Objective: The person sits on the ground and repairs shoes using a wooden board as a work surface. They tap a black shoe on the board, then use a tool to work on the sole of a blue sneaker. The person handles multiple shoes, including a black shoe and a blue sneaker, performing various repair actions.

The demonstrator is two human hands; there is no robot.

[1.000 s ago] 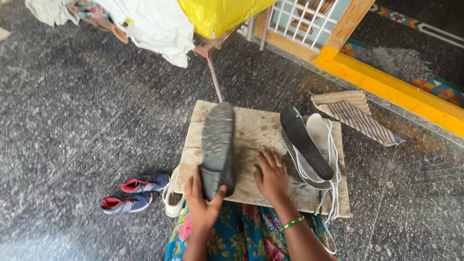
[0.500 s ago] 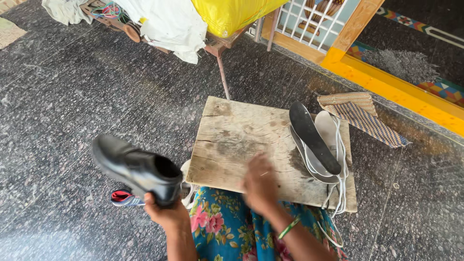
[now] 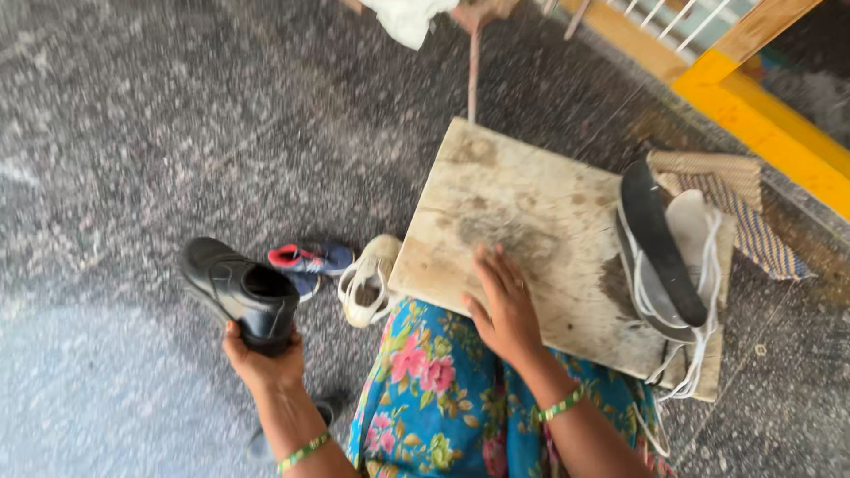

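Observation:
My left hand grips a black shoe by its heel, holding it low over the grey floor to the left of my knee. My right hand rests flat, fingers spread, on the near edge of a worn wooden board. On the board's right side lie a dark insole, a white insole and a tangle of white laces.
A small blue and red shoe and a white shoe lie on the floor beside the board. A striped woven mat lies at the right. A yellow threshold runs along the back right. White cloth hangs at the top.
My left hand lifted the black shoe off the board and swung it down to the left, near the floor. My right hand stayed on the board. The view moved closer.

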